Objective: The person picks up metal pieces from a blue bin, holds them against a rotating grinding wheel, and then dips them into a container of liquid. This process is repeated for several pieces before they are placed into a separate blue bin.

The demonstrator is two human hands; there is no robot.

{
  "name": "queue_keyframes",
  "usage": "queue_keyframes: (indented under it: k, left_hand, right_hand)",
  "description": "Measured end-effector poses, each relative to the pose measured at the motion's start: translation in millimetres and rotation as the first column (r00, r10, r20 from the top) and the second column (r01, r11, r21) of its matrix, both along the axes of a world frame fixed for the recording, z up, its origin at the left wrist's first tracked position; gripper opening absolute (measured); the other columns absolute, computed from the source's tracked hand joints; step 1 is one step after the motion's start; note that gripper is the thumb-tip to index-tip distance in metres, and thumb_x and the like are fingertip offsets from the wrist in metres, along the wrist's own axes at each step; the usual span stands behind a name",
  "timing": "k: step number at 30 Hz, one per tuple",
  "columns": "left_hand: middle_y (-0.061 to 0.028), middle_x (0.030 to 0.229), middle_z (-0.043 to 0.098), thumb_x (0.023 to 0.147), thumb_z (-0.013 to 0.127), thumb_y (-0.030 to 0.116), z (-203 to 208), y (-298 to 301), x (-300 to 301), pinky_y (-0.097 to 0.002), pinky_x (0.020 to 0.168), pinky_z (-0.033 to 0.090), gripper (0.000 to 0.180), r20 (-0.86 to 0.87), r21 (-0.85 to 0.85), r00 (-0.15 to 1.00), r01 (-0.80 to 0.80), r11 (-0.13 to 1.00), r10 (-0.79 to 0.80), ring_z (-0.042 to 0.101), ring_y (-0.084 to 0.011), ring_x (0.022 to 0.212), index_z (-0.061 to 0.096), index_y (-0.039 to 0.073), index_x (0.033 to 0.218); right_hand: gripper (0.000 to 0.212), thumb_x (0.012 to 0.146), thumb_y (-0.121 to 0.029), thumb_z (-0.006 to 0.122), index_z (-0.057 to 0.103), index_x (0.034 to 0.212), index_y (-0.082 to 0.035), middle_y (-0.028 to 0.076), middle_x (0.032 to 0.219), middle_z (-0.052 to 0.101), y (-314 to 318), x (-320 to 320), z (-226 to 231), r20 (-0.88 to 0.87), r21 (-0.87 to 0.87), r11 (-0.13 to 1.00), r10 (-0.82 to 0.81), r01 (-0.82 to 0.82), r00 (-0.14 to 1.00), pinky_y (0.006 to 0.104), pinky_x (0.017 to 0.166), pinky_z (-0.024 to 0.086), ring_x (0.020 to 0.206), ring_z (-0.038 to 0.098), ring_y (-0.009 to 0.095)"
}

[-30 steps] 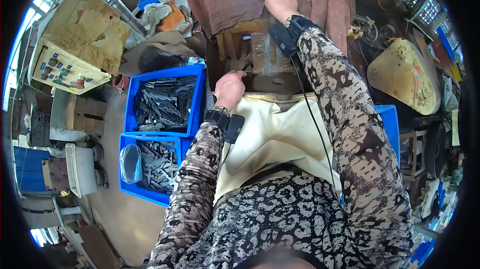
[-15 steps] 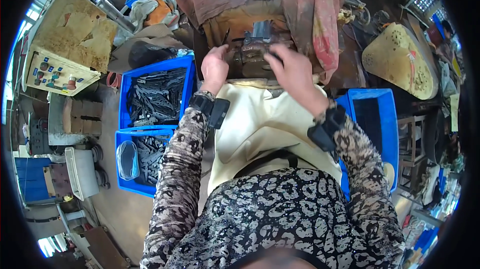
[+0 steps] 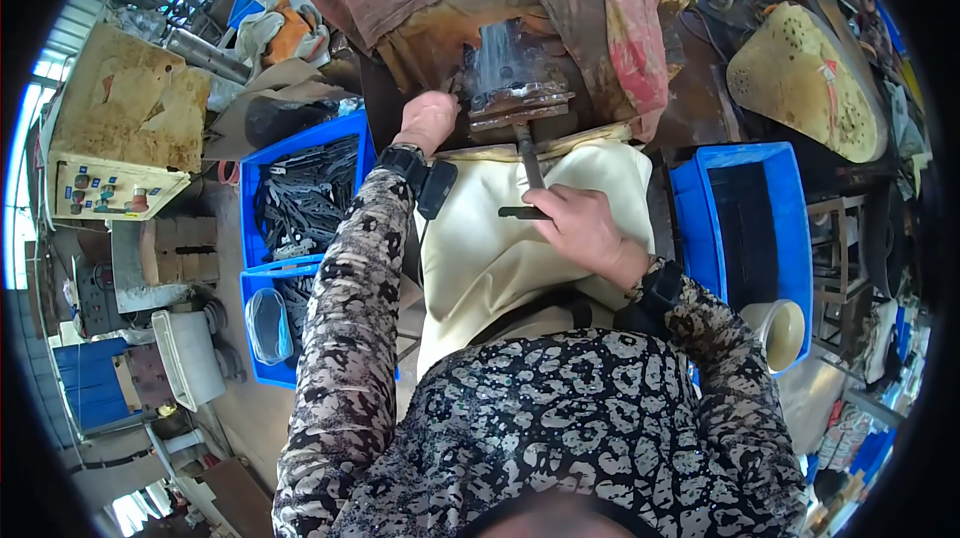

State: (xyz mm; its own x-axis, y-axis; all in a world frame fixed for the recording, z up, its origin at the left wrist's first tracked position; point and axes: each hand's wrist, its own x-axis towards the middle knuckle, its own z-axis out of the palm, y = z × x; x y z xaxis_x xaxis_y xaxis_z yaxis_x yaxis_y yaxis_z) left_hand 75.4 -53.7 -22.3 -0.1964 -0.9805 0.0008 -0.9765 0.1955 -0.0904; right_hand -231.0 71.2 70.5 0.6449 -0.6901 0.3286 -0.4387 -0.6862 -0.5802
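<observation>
In front of me, below a stained reddish cloth, sits a rusty vise-like metal fixture (image 3: 520, 103) with a bright grey metal block (image 3: 500, 53) at its top. From its near side a metal rod (image 3: 529, 156) points toward my lap. My right hand (image 3: 580, 233) is closed on a short dark bar (image 3: 520, 213) by the rod's near end; whether the two are joined I cannot tell. My left hand (image 3: 428, 121) is curled just left of the fixture, its fingertips partly hidden. A cream apron (image 3: 480, 268) covers my lap.
At left, two blue bins (image 3: 247, 203) hold dark slotted metal pieces (image 3: 308, 200); a clear plastic container lies in the nearer one. Another blue bin (image 3: 695, 208) stands at right, with a cream tub (image 3: 785, 336) at its near end. A control box (image 3: 125, 188) stands far left.
My right hand has come back from the fixture toward my lap and closed on the dark bar. The rod now shows. My left hand stays beside the fixture, and the view has shifted slightly.
</observation>
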Motion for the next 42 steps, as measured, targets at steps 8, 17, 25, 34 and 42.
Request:
queue_keyframes:
  k: [8,17,25,34,42]
  left_hand:
    - [-0.0115,0.089,0.07,0.085,0.054,0.018,5,-13,-22,-0.038,0.075,0.055,0.02,0.021,0.145,0.999,-0.042,0.989,0.039,0.068,-0.0293,0.086,0.074,0.015,0.084]
    - [-0.0127,0.087,0.07,0.085,0.056,0.024,35,12,-27,-0.0402,0.075,0.055,0.02,-0.076,0.13,0.98,-0.173,0.976,0.183,0.067,-0.0319,0.085,0.073,0.014,0.084]
    - [-0.0133,0.08,0.068,0.084,0.058,0.026,108,67,-68,-0.0441,0.068,0.053,0.02,-0.42,-0.155,0.871,-0.346,0.925,0.255,0.065,-0.0344,0.077,0.069,0.011,0.076]
    - [-0.0157,0.078,0.066,0.082,0.061,0.016,115,96,-120,-0.0413,0.061,0.052,0.014,-0.318,-0.212,0.943,-0.172,0.962,0.098,0.065,-0.0308,0.069,0.067,0.003,0.081]
    - [-0.0136,0.1,0.068,0.088,0.051,-0.004,124,97,-84,-0.0309,0.061,0.054,0.039,-0.93,0.266,0.22,-0.153,0.952,0.296,0.066,-0.0165,0.07,0.057,0.003,0.126]
  right_hand:
    - [0.021,0.09,-0.016,0.06,0.06,0.108,-0.004,-0.003,0.073,0.054,-54,-4,23,0.254,0.879,0.469,-0.317,-0.082,0.914,0.0298,0.058,0.046,0.065,0.056,0.014]
    - [0.024,0.094,-0.011,0.053,0.055,0.115,0.0,0.009,0.089,0.061,-91,12,-3,0.436,0.896,0.22,-0.602,-0.386,0.669,0.0339,0.068,0.052,0.076,0.062,0.02]
    - [0.016,0.093,-0.006,0.057,0.054,0.107,0.0,0.015,0.098,0.063,-110,36,-8,0.418,0.854,0.189,-0.804,-0.485,0.423,0.041,0.081,0.055,0.093,0.065,0.029]
    - [0.018,0.094,-0.009,0.058,0.053,0.109,0.0,0.017,0.105,0.063,-98,77,-18,0.552,0.731,0.31,-0.792,-0.607,0.26,0.0405,0.084,0.054,0.097,0.064,0.029]
    - [0.021,0.094,-0.008,0.057,0.054,0.114,-0.002,0.012,0.101,0.065,-108,48,-23,0.572,0.737,0.296,-0.752,-0.607,0.328,0.0337,0.073,0.052,0.081,0.061,0.018]
